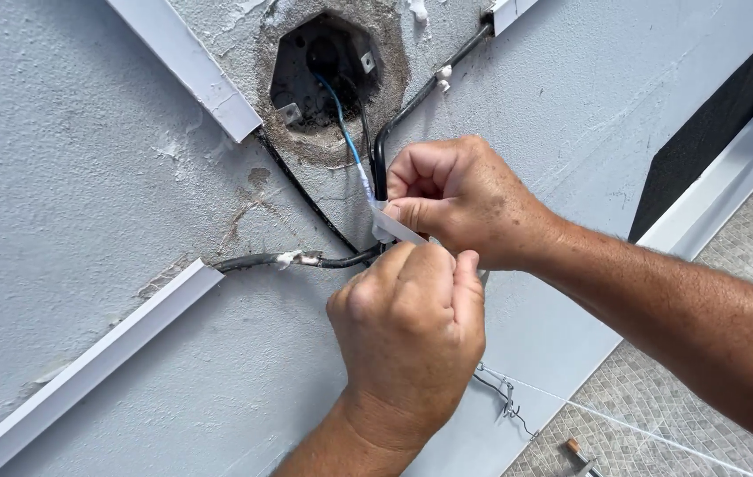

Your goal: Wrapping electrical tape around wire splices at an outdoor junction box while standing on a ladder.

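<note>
Just below the round black junction box [323,66] in the grey plaster wall [76,159], our left hand [412,331] and right hand [460,199] pinch a white strip of tape [397,227], its long axis slanting down-right, around the thin blue wire [341,119] and black cable [380,155].

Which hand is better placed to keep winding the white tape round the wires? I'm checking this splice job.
Probably the left hand: it pinches the free end of the white tape, pulled taut. The right hand is busy pinching the wires below the wall box, steadying them.
</note>
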